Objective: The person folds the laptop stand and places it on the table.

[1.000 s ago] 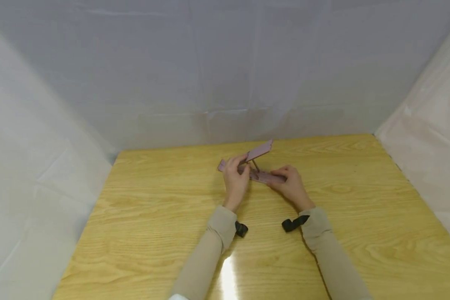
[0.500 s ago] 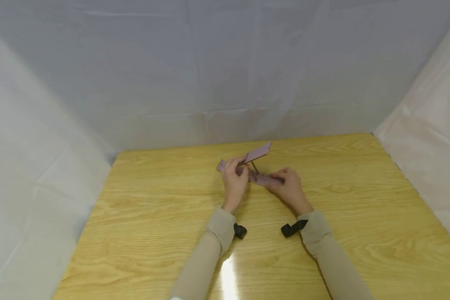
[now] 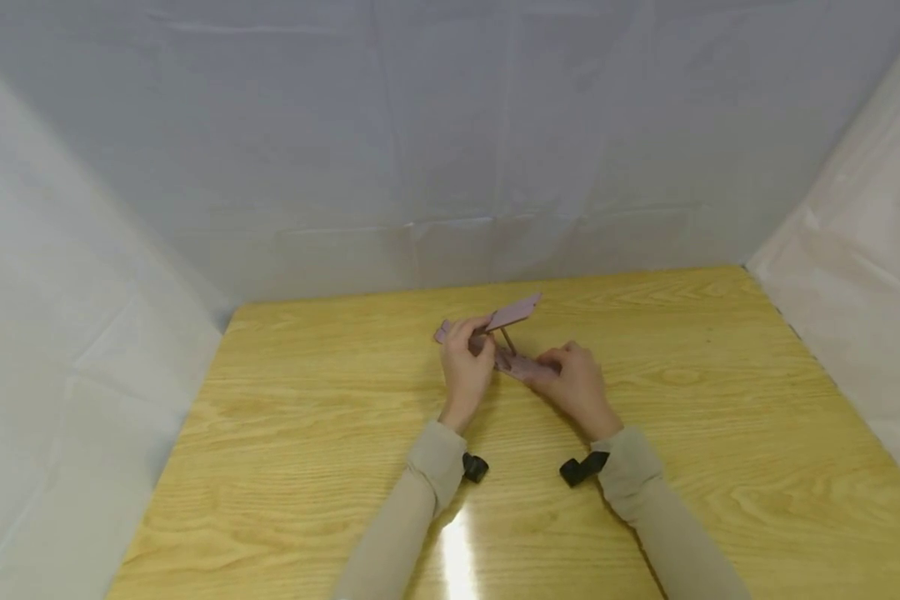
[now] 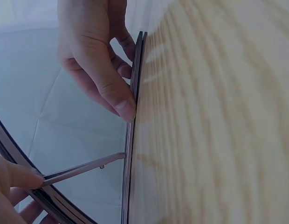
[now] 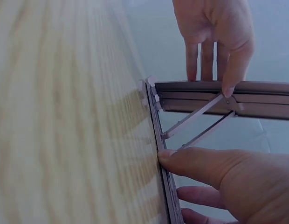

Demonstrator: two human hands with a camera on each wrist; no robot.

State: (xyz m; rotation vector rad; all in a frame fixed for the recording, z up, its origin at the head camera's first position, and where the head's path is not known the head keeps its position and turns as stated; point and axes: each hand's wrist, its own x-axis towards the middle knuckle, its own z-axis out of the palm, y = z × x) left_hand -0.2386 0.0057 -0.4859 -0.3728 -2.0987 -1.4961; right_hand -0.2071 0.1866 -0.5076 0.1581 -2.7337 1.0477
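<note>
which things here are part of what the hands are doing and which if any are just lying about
In the job:
- Mauve folding stand: raised panel, base, struts
- Left hand, holding the raised panel
- Right hand, gripping the base

Only surroundings:
- Wooden table
- Pale sheeting
- Black wrist pieces, worn

Hinged frame partly behind hands.

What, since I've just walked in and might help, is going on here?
Someone is handling a hinged stand. Their left hand grips its raised panel near a strut, while the right hand grips the base close to the table. The stand is partly open, with struts running between panel and base.
</note>
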